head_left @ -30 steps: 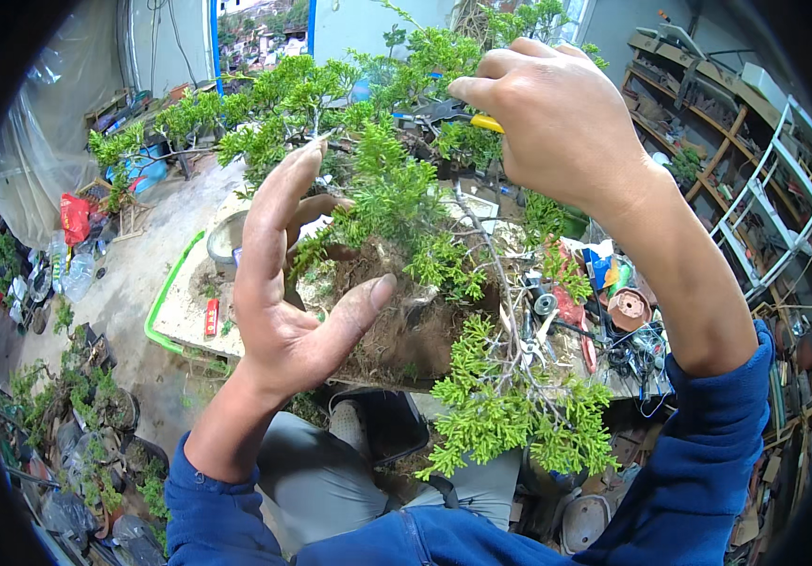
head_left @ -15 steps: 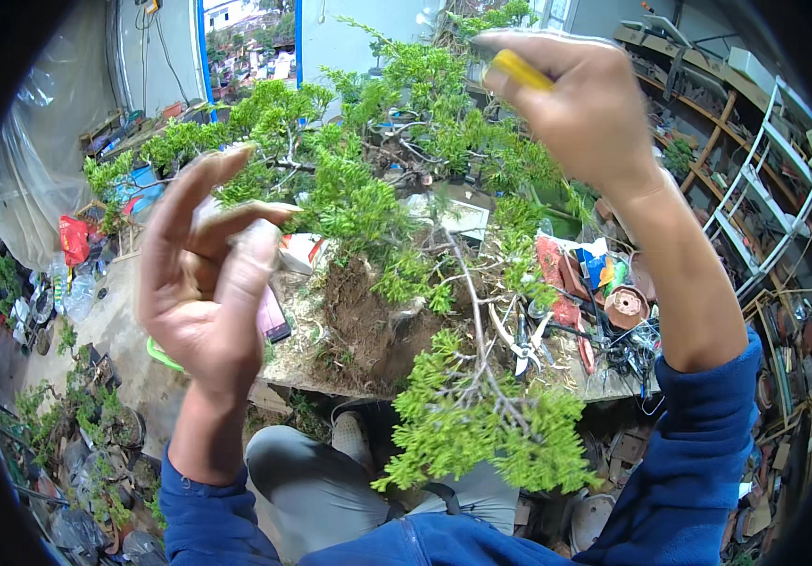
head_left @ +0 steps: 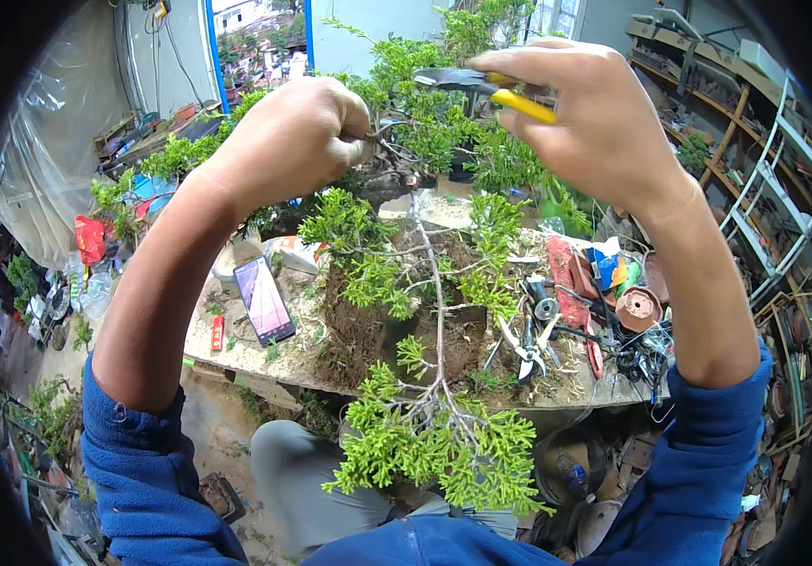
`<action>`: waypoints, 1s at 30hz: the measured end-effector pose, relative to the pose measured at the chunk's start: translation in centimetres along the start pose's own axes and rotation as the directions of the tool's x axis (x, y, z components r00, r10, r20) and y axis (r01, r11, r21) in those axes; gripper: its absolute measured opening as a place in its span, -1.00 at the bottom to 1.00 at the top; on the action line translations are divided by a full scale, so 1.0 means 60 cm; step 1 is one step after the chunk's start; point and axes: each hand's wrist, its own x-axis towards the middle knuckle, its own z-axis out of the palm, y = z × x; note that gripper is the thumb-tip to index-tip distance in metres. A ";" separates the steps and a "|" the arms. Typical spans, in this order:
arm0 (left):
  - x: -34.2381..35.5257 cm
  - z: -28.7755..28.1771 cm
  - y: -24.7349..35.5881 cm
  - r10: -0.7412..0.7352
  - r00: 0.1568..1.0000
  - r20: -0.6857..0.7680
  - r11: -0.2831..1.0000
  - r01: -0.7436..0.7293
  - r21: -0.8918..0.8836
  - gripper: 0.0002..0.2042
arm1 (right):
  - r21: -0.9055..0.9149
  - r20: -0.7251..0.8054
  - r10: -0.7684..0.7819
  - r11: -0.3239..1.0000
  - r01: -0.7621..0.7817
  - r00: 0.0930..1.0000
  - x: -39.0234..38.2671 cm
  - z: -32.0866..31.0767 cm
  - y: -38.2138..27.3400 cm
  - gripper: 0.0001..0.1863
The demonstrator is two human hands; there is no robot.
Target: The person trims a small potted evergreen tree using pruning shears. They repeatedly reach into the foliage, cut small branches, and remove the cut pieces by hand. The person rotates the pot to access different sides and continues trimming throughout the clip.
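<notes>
A bonsai-like conifer (head_left: 354,222) with bright green foliage spreads across the table in front of me. One long bare branch (head_left: 437,321) reaches toward me and ends in a leafy tuft (head_left: 434,429) above my lap. My left hand (head_left: 307,132) is closed among the upper foliage, its fingertips pinched on a branch (head_left: 387,141); most of the grip is hidden. In my right hand (head_left: 590,118), raised at the upper right, are yellow-handled pruning shears (head_left: 524,104). Their dark metal jaws point left, close to the foliage and apart from my left hand.
On the worktable (head_left: 302,363) lie a phone (head_left: 265,300), a small red packet (head_left: 217,334), white-handled shears (head_left: 529,344) and a terracotta pot (head_left: 639,308). Soil is heaped around the trunk. A white metal ladder (head_left: 778,189) and loaded shelves (head_left: 708,104) stand at the right.
My left hand has moved up and right into the foliage and closed from an open pose. My right hand has shifted slightly, still holding the shears. The long branch has swung left.
</notes>
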 end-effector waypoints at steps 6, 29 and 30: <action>-0.012 0.008 -0.009 0.130 0.982 -0.139 0.982 -0.147 -0.122 -0.89 | -0.236 0.176 -0.135 0.956 0.175 0.975 0.048 -0.005 -0.044 -0.79; -0.020 0.013 -0.013 0.213 0.959 -0.186 0.968 -0.233 -0.092 -0.61 | -0.177 0.160 0.107 0.981 -0.078 0.981 0.046 -0.008 -0.044 -0.68; -0.020 0.012 -0.012 0.205 0.962 -0.178 0.970 -0.224 -0.094 -0.63 | -0.162 0.150 0.095 0.984 -0.071 0.984 0.040 -0.009 -0.042 -0.70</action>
